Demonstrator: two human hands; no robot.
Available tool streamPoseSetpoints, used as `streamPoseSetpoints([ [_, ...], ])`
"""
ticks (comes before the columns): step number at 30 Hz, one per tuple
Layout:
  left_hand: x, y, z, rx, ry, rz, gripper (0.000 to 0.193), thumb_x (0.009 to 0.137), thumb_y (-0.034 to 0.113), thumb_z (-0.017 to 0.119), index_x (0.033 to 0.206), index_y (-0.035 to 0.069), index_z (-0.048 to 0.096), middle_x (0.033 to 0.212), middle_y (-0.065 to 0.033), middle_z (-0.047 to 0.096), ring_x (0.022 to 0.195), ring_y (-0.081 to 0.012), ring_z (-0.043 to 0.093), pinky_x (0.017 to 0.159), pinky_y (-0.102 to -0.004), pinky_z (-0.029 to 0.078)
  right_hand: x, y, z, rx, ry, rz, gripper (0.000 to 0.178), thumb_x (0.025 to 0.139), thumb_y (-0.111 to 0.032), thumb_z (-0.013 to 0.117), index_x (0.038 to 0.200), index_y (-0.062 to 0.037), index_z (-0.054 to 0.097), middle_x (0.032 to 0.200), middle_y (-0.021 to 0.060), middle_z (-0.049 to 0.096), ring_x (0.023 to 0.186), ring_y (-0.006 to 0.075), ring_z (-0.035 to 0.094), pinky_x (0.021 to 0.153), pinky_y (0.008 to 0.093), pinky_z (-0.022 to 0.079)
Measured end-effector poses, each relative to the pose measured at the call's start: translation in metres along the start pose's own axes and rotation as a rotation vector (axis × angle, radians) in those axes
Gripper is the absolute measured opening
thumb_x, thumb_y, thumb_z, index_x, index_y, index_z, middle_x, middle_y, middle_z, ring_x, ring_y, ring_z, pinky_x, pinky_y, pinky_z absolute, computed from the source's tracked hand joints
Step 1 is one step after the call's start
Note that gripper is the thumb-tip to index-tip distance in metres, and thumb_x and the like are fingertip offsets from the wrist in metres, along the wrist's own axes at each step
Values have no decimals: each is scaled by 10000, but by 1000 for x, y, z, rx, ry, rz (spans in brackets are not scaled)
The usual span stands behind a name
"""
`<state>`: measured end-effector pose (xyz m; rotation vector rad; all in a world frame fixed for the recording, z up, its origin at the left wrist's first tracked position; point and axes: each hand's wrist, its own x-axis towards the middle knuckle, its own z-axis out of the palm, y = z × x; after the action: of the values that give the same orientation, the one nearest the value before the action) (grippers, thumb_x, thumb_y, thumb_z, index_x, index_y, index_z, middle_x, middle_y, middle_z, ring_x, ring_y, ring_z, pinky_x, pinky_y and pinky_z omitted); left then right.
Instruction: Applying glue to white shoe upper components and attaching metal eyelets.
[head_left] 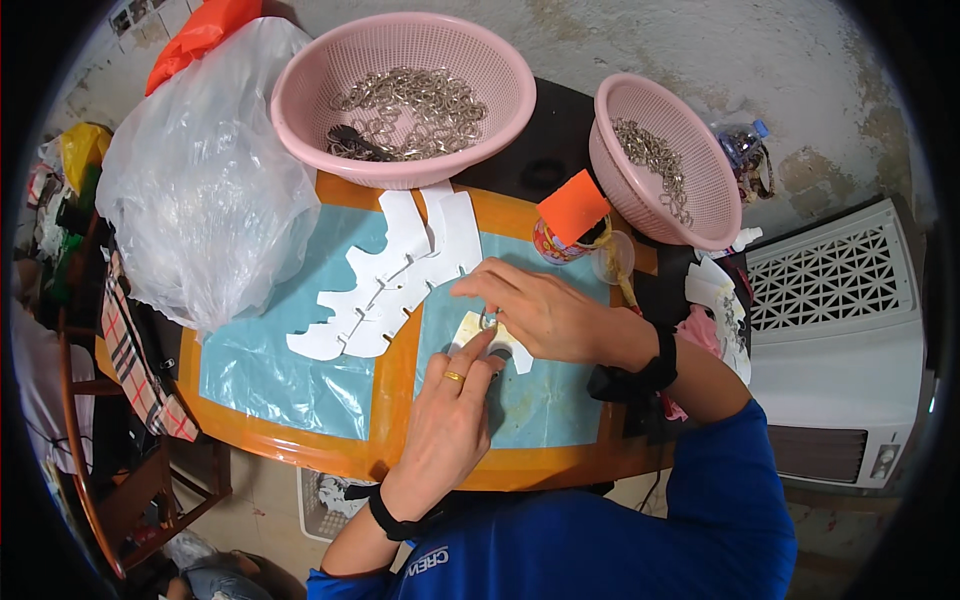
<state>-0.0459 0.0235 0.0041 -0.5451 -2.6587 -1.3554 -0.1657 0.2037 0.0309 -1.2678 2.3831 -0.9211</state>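
Note:
On the blue-covered part of the table in front of me lies a small white cut piece (523,358) with curved notches and yellowish smears. A small shiny metal ring (487,321) sits at its upper edge, partly covered by fingers. My left hand (450,420), wearing a gold ring, presses the piece down with its front fingers. From the right, my right hand (550,312) bends over the same spot, fingers curled at the metal ring and the piece; its thumb is mostly hidden. Further left lie overlapping white cut strips (385,290) with metal bits along their slits.
Two pink baskets (300,125) (712,190) of metal rings stand at the back. A can (556,246) with an orange card (574,207) stands behind my right hand. At the left bulges a clear plastic bag (210,180); an air cooler (840,370) stands right.

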Motion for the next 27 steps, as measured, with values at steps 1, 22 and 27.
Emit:
streamPoseSetpoints([
  [1,0,0,0,13,-1,2,390,773,-173,590,1130,-20,622,1404,-150,597,1002,-357,561,896,-436,499,0,0,0,5,4,-2,600,761,135,578,1340,-4,497,1197,189,544,1009,415,646,799,479,550],
  [22,-3,1,4,78,-17,9,450,728,-180,568,1157,-48,604,1417,-176,596,963,-356,549,897,-424,500,-1,0,-2,-15,4,34,572,809,114,566,1367,14,488,1224,185,532,991,396,649,792,455,564],
  [27,-2,1,3,29,-13,-19,413,799,-173,558,1187,-32,574,1403,-177,605,999,-370,559,906,-434,494,0,-3,-4,-43,-4,22,561,811,100,583,1358,8,498,1215,181,540,1047,379,626,847,450,547],
])
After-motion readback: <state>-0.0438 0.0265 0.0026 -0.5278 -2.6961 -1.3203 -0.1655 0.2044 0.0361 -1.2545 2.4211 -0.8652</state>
